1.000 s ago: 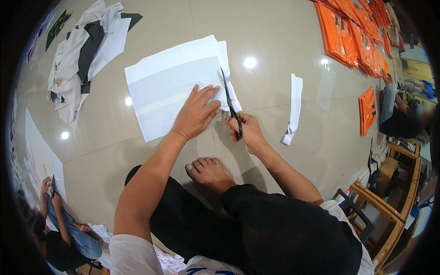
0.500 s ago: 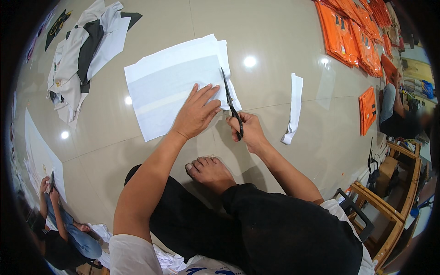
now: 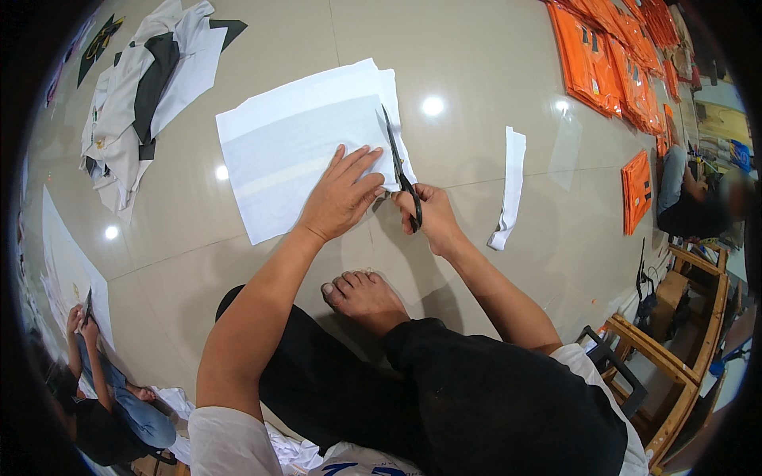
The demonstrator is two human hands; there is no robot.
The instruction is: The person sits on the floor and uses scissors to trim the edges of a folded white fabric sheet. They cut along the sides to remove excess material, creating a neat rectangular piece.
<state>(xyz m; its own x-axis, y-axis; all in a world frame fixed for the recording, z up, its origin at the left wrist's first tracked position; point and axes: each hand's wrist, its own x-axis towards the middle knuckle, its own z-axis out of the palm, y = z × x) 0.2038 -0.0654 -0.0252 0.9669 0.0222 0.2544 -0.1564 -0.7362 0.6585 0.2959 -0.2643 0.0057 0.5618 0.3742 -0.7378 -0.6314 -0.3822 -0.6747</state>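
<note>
On the tiled floor in front of me lies a white cloth (image 3: pixel 274 147) in layers, with a greyer rectangular panel on top. My left hand (image 3: pixel 340 194) rests on its lower right part, fingers spread and pressing down. Black-handled scissors (image 3: pixel 407 189) are gripped in my right hand (image 3: pixel 432 218), just beyond the cloth's lower right corner. Their blades point away from me along the cloth's right edge and look nearly together. Whether the lower blade is under the fabric is hidden.
A narrow white strip (image 3: pixel 509 186) lies to the right. Orange garments in clear bags (image 3: pixel 591 63) are stacked at the far right, near a wooden frame (image 3: pixel 675 365). White and dark cloth pieces (image 3: pixel 151 87) are heaped far left. Two other people sit at the sides. My bare foot (image 3: pixel 365 300) is close.
My right hand has pushed the scissors a little farther away along the cloth's right edge. My left hand has stayed in place. At left, the other person's hands have shifted slightly.
</note>
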